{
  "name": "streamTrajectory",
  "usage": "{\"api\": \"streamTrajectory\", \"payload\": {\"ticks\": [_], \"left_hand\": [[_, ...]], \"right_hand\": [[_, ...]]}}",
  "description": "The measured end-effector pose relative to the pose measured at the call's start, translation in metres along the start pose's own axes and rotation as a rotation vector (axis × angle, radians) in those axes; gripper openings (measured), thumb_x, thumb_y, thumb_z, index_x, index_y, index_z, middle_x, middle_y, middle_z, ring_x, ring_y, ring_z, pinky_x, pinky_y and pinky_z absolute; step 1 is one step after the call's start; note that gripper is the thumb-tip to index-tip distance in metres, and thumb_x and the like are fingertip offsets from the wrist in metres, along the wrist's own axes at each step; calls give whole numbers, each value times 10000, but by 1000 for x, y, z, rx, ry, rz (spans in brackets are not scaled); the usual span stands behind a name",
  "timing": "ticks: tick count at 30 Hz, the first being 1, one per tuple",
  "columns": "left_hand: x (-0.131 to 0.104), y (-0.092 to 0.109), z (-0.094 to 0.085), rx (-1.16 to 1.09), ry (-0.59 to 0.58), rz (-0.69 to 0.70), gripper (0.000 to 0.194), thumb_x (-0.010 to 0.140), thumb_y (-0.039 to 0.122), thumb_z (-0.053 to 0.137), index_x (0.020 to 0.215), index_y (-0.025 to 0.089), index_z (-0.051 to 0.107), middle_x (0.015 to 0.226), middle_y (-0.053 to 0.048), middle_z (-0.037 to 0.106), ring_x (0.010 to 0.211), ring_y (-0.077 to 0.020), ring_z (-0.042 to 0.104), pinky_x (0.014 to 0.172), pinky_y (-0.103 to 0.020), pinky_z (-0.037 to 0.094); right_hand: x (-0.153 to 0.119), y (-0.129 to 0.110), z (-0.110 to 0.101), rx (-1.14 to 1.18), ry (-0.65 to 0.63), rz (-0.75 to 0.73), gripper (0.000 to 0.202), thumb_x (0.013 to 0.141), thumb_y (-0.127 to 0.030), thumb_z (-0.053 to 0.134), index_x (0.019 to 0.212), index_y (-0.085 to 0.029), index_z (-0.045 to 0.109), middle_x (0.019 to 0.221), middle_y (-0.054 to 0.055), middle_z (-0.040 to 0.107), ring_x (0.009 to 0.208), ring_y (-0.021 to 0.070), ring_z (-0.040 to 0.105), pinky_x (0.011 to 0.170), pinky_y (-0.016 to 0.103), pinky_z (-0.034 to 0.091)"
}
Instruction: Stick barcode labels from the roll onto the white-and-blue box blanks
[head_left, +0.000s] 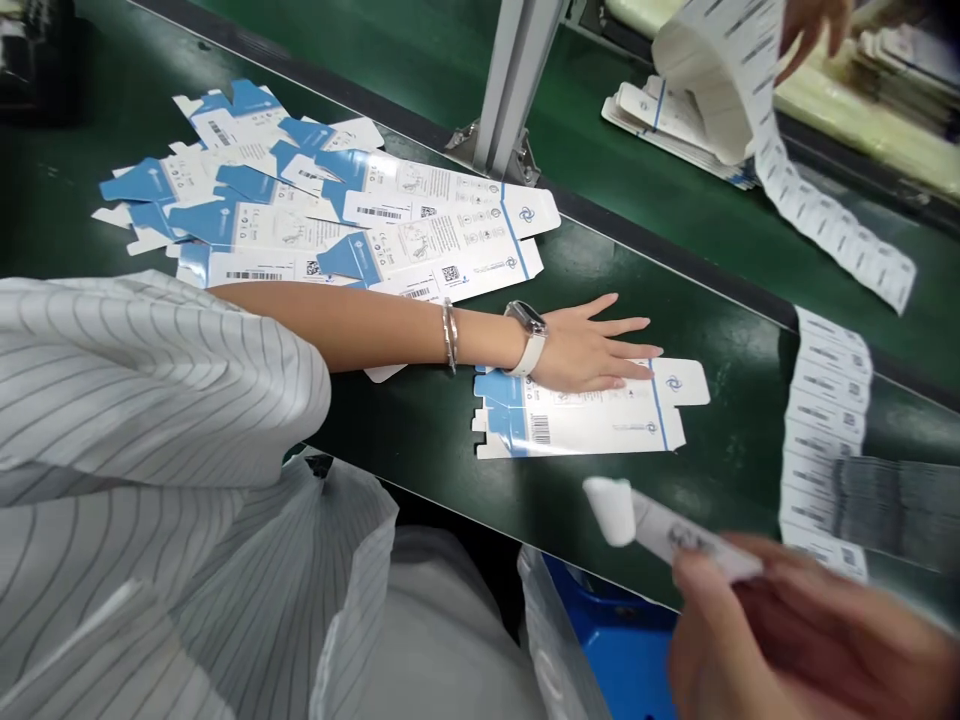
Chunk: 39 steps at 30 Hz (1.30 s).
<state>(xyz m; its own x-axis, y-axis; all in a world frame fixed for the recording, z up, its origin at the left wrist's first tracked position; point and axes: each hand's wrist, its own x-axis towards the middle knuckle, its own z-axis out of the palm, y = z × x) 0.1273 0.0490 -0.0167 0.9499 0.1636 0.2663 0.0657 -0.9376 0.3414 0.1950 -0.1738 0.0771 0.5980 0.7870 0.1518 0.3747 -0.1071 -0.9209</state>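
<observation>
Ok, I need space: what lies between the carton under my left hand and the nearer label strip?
Only green tabletop, from carton to strip, in the head view.

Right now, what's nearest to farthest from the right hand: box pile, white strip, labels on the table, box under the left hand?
1. White strip: in the right hand.
2. Labels on the table: just beyond.
3. Box under the left hand: farther left.
4. Box pile: far left.
</observation>
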Motion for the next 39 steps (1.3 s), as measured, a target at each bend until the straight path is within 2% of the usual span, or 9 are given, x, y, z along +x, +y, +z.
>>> {"api": "streamTrajectory", "payload": {"ticks": [4,9,11,13,18,23,29,33,39], "left_hand": [[3,5,-22,42,30,-32,378,932,324,399,1291,223,460,1405,16,408,1359,-264,250,1117,-539,94],[-21,34,-81,82,103,-297,432,963,330,225,1114,139,581,1064,-49,639,1053,-228,575,994,-479,369],[-43,53,-90,27,225,-223,389,946,285,260,1095,129,584,1053,-60,637,1042,-210,567,939,-406,428],[-64,70,-85,32,280,-87,325,918,335,388,1053,136,606,1063,-61,646,1065,-225,545,992,-423,384],[-89,91,-58,-57,224,-186,282,893,290,482,1116,135,561,1053,-71,644,1056,-201,524,1016,-418,347],[-95,90,-51,-125,251,-206,257,863,223,536,1109,154,564,953,-46,639,942,-165,528,959,-375,386],[-96,90,-43,-12,284,-202,125,850,126,527,828,198,627,833,2,641,861,-136,550,976,-402,386],[-97,93,-43,17,333,-96,107,866,170,529,806,181,617,926,14,679,969,-153,581,1028,-418,373],[-99,99,-47,61,456,0,162,888,159,481,838,165,634,706,28,680,761,-108,631,906,-339,494]], "right_hand": [[23,20,6,88,-25,236,298,616,-179,785,855,-204,608,780,-5,615,653,104,586,569,207,501],[32,25,15,22,-12,201,315,591,-246,802,833,-195,609,738,-15,592,557,77,514,462,194,422],[32,26,18,5,-60,205,330,597,-251,798,863,-199,609,759,-10,594,575,80,524,466,193,420],[33,29,20,8,-89,202,344,594,-249,799,878,-201,611,780,-3,597,601,85,537,476,190,426],[39,34,25,53,-94,194,354,592,-237,796,895,-209,616,813,7,609,654,102,561,525,205,463],[44,34,28,75,-144,204,336,623,-232,774,913,-216,604,797,4,612,659,116,576,550,234,506],[49,34,22,198,-250,339,313,659,-215,754,939,-245,617,808,-9,650,696,125,625,646,261,554],[50,34,19,241,-290,412,334,673,-210,747,983,-265,636,863,-4,677,781,146,655,687,269,573],[46,34,16,201,-306,388,354,680,-235,744,1016,-276,641,865,-1,680,818,171,664,721,314,588]]}}
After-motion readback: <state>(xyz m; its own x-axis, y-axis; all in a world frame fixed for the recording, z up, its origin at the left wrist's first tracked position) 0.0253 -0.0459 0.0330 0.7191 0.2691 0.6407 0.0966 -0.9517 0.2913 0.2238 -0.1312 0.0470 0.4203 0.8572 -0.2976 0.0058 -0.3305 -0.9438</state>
